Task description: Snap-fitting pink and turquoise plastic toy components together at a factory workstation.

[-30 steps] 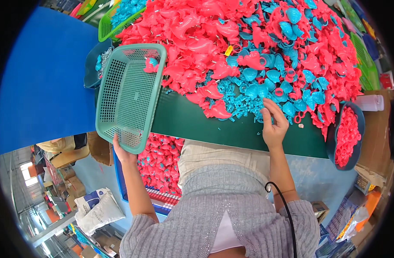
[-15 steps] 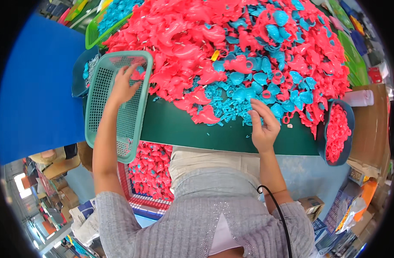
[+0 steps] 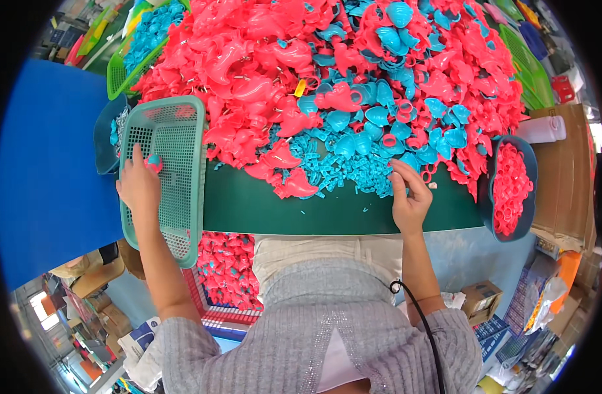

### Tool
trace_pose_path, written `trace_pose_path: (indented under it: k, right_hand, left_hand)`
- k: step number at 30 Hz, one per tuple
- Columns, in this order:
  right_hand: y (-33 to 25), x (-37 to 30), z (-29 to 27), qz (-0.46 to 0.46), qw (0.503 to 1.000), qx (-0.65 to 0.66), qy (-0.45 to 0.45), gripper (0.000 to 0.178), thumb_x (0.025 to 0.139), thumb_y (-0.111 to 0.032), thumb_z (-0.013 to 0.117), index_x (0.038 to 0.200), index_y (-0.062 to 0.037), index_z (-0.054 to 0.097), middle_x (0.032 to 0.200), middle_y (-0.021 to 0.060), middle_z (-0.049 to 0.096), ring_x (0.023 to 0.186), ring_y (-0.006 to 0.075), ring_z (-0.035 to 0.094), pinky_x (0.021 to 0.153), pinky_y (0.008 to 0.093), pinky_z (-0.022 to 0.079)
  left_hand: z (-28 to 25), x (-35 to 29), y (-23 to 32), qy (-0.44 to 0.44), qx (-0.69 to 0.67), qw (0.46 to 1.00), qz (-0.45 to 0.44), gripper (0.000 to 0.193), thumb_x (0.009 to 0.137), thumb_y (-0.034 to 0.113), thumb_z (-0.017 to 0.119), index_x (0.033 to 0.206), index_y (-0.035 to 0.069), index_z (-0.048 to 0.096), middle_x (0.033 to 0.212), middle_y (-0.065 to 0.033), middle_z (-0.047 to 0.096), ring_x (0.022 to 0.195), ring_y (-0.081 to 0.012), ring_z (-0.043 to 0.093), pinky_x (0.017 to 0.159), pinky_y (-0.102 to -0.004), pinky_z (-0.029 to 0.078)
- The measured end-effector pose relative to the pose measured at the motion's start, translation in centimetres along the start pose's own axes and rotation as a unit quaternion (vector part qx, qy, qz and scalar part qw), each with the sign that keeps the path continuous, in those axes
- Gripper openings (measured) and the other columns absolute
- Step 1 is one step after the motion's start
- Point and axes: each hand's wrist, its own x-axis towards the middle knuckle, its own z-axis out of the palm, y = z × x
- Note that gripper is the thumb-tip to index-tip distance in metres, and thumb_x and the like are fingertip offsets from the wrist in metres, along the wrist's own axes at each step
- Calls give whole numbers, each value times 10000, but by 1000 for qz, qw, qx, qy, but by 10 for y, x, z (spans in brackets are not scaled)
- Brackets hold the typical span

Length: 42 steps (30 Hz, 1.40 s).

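My left hand (image 3: pixel 140 187) is over the green perforated plastic basket (image 3: pixel 199 164), its fingers closed on a small pink-and-blue toy piece (image 3: pixel 154 163) that sticks out beside the fingertips. My right hand (image 3: pixel 411 200) hovers at the near edge of the heap, by many small blue plastic parts (image 3: pixel 347 171). Its fingers curl toward the thumb; whatever lies between them is too small to make out. Behind both hands rises a big heap of glossy pink curved shells (image 3: pixel 248 72), mixed with blue cup-shaped shells (image 3: pixel 338 120).
A dark blue tub of pink rings (image 3: pixel 511 190) stands at the table's right end, beside a pinkish bottle (image 3: pixel 541 129). A dark tub of screws (image 3: pixel 120 125) sits left of the basket. Below the green table edge (image 3: pixel 281 220) is a crate of pink pieces (image 3: pixel 229 269).
My left hand has moved left and nearer within the basket, carrying the pink-and-blue piece along. My right hand stays by the small blue parts. The whole view has shifted slightly.
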Motion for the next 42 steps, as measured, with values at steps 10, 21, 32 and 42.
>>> trace_pose_path:
  k: [10,21,32,42]
  right_hand:
    - [-52,79,116,-229,939,-224,-128,314,684,-114,773,963,-28,657,970,124,614,887,275,565,732,361,470]
    - [-65,50,99,-268,929,-154,-202,297,649,-6,707,931,-7,615,1048,158,602,920,337,606,787,400,500]
    - [-15,22,44,-126,954,-211,-174,208,714,-11,712,916,-40,671,940,95,640,886,282,595,729,373,481]
    - [-17,29,64,-149,909,-267,-284,179,705,-82,734,855,-48,644,839,78,530,813,274,535,704,388,433]
  left_hand:
    - [-32,-158,150,-298,-610,663,316,241,814,132,705,992,-17,639,716,-92,647,653,-166,644,637,-301,526]
    - [-43,-135,193,-309,-938,132,-82,458,980,164,492,1387,71,305,1203,-163,552,1052,-201,577,869,-326,493]
    - [-22,-134,186,-406,-873,264,-64,255,936,74,542,1175,46,461,1037,-185,628,723,-207,636,600,-304,534]
    - [-21,-155,178,-422,-851,307,-59,212,907,21,562,1105,19,484,953,-129,622,707,-172,627,531,-274,506]
